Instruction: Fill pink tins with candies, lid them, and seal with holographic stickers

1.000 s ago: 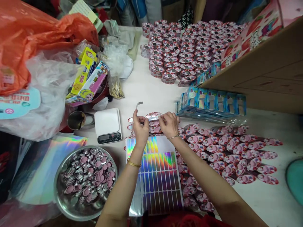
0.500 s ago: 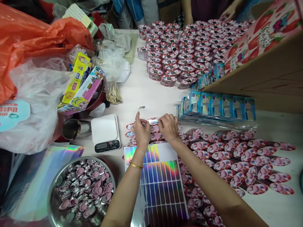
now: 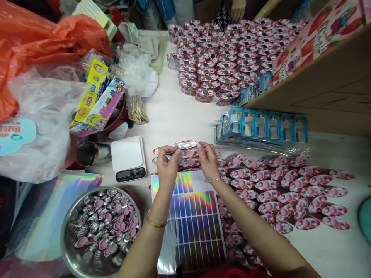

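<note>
My left hand (image 3: 166, 164) and my right hand (image 3: 208, 158) together hold a small oval pink-and-silver lid (image 3: 187, 145) above the table, one at each end. A silver sticker strip lies across its top, pinched by my left fingers at the lid's left end. Directly below my wrists lies a holographic sticker sheet (image 3: 193, 216) with rows of narrow strips. Several oval pink lids (image 3: 286, 193) are spread flat to the right of the sheet.
A metal bowl (image 3: 100, 227) of small pink and silver discs sits front left, a white digital scale (image 3: 128, 158) behind it. Stacked pink cups (image 3: 223, 58) fill the far table. Blue packets (image 3: 261, 125), a cardboard box (image 3: 327, 85) and plastic bags (image 3: 43, 77) surround the area.
The silver strip that stuck up from my left fingers now lies down across the lid. Both hands have stayed in about the same place.
</note>
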Tool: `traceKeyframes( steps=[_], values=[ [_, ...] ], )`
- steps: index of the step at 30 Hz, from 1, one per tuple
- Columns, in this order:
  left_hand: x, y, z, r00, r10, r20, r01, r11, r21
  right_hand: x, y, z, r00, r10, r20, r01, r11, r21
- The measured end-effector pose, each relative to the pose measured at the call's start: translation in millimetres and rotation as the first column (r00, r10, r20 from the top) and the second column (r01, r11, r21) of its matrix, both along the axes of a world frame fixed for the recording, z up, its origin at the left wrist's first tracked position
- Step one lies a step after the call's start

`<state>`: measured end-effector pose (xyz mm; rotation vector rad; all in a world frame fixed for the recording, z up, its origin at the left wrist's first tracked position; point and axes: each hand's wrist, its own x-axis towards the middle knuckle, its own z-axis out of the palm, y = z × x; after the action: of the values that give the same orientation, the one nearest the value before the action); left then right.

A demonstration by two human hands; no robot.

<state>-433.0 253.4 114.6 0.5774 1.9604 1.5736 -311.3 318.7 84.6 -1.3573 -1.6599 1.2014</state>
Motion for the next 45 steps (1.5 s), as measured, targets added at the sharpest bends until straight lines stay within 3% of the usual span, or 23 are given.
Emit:
traceKeyframes(
  steps=[3,6,9,13,16,19,21,23,26,28,30,35,38,42,43,45],
  values=[
    [12,-8,6.3,0.954,0.024,0.299,-0.029,1.0,0.012,-1,-13,2.5,0.99,-0.014,-0.142,-0.026,0.961,-0.276],
    [19,-9,-2.1,0.925,0.109,0.364,-0.113,0.994,-0.01,-3,-16,-2.6,0.964,-0.065,-0.257,-0.061,0.889,-0.453],
    [22,-6,-7.2,0.915,0.16,0.371,-0.159,0.987,-0.031,1,-12,-5.4,0.966,-0.1,-0.24,-0.014,0.903,-0.43],
    [24,-4,9.3,0.879,0.136,0.457,-0.153,0.988,0.0,6,-6,5.8,0.979,-0.116,-0.166,0.062,0.953,-0.298],
    [25,-4,22.0,0.854,0.104,0.51,-0.147,0.988,0.046,5,-8,15.7,0.973,-0.032,-0.228,-0.054,0.931,-0.36],
    [24,-5,16.7,0.864,0.113,0.491,-0.148,0.989,0.032,3,-11,15.2,0.946,-0.005,-0.324,-0.148,0.882,-0.448],
    [24,-6,4.3,0.885,0.12,0.45,-0.136,0.991,0.003,4,-11,9.2,0.953,0.004,-0.302,-0.135,0.902,-0.411],
    [25,-7,-10.3,0.933,0.127,0.338,-0.125,0.992,-0.03,7,-10,1.8,0.983,0.049,-0.176,-0.097,0.957,-0.274],
    [26,-7,-28.1,0.995,0.09,-0.044,-0.094,0.991,-0.098,12,-4,-6.9,0.984,0.117,0.136,-0.121,0.992,0.02],
    [27,-6,-35.6,0.953,0.028,-0.302,-0.085,0.981,-0.175,13,-1,-10.0,0.939,0.128,0.319,-0.182,0.973,0.143],
    [28,-4,-40.4,0.89,-0.024,-0.454,-0.108,0.959,-0.263,13,1,-11.7,0.886,0.125,0.447,-0.231,0.954,0.192],
    [33,-1,-46.6,0.813,-0.125,-0.569,-0.156,0.894,-0.419,9,2,-16.0,0.801,0.123,0.586,-0.3,0.93,0.215],
    [34,2,-47.6,0.799,-0.171,-0.576,-0.147,0.874,-0.462,8,3,-19.4,0.81,0.109,0.576,-0.283,0.933,0.222],
    [25,2,-43.0,0.793,-0.146,-0.591,-0.169,0.88,-0.445,9,4,-19.6,0.842,0.106,0.529,-0.261,0.938,0.226],
    [20,-2,-40.6,0.789,-0.172,-0.59,-0.125,0.896,-0.427,10,3,-17.9,0.846,0.112,0.521,-0.264,0.937,0.228],
    [10,-14,-35.0,0.744,-0.318,-0.588,0.072,0.913,-0.403,15,-2,-12.7,0.85,0.138,0.508,-0.286,0.931,0.225]
  ],
)
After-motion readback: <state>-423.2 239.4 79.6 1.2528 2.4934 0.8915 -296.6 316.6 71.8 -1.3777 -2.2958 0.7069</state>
